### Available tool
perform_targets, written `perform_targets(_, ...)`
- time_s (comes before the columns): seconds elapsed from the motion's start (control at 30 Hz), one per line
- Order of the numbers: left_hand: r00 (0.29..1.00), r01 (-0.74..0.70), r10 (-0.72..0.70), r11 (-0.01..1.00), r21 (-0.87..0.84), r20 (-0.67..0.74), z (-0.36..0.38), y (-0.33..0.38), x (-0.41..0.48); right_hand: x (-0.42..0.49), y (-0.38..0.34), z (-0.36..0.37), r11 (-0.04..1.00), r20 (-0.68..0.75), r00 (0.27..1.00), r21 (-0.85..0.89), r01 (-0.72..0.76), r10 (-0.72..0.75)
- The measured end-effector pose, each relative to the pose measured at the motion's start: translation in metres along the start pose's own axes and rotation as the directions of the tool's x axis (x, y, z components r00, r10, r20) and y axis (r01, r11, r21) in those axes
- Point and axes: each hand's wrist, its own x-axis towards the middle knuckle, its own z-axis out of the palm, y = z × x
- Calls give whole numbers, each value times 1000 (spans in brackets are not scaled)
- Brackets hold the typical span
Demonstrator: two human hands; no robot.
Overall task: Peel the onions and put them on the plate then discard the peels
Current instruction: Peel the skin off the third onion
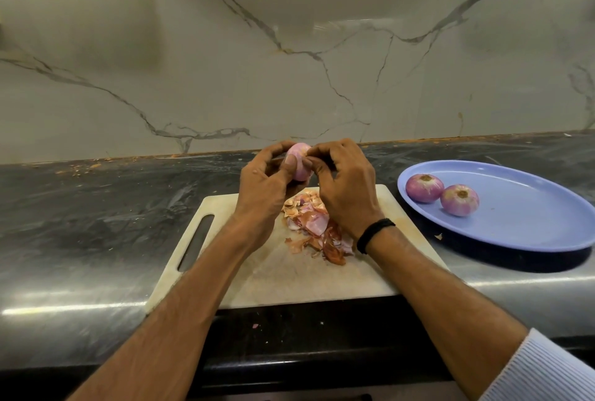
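A pink onion [300, 162] is held up above the far edge of the cutting board [273, 275]. My left hand [264, 184] grips it from the left, thumb across its front. My right hand [344, 188] pinches at the onion's right side with its fingertips. A heap of brown and pink peels [314, 226] lies on the board under my hands. Two peeled onions [424, 188] [459, 200] sit on the left part of the blue oval plate [521, 226] at the right.
The dark stone counter [96, 207] runs left and right, with small peel scraps near the back wall at left. A marble backsplash [289, 62] rises behind. The counter's front edge lies just below the board.
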Motion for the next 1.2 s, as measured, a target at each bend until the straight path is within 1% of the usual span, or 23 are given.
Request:
perform_targets(0.23, 997, -72, 70, 996, 45, 33, 2, 1, -5, 1, 3, -3, 1000, -30, 999, -13, -18, 17)
perform_targets(0.4, 995, -90, 87, 992, 83, 46, 3, 1, -6, 1, 6, -6, 999, 12, 1000, -43, -8, 8)
perform_targets(0.53, 999, -43, 42, 998, 40, 28, 5, -2, -5, -1, 3, -4, 998, 79, 997, -61, -10, 14)
perform_targets(0.6, 1000, 4, -4, 1000, -4, 13, 6, -2, -5, -2, -1, -2, 997, 113, 992, -51, -51, 56)
perform_targets(0.7, 997, 78, -79, 991, -107, 0, 7, -2, -2, 0, -2, -2, 989, 78, 986, 4, -151, 150)
perform_targets(0.77, 995, 100, -103, 983, -152, -9, 7, -2, 0, 3, 0, -5, 985, 33, 985, 38, -171, 169)
perform_targets(0.87, 994, 88, -95, 986, -141, -48, 5, -2, 1, 4, 0, -7, 991, 11, 992, 46, -126, 125)
perform_targets(0.93, 994, 71, -80, 990, -126, -73, 4, -3, 2, 3, -1, -6, 998, 16, 998, 13, -66, 65)
perform_targets(1.03, 995, 28, -32, 998, -48, -95, 3, -2, 1, 1, -1, -3, 999, 33, 999, -38, 11, -10)
perform_targets(1.2, 997, -13, 15, 1000, 19, -79, 3, 0, -1, 2, 3, -4, 997, 34, 999, -60, 45, -43)
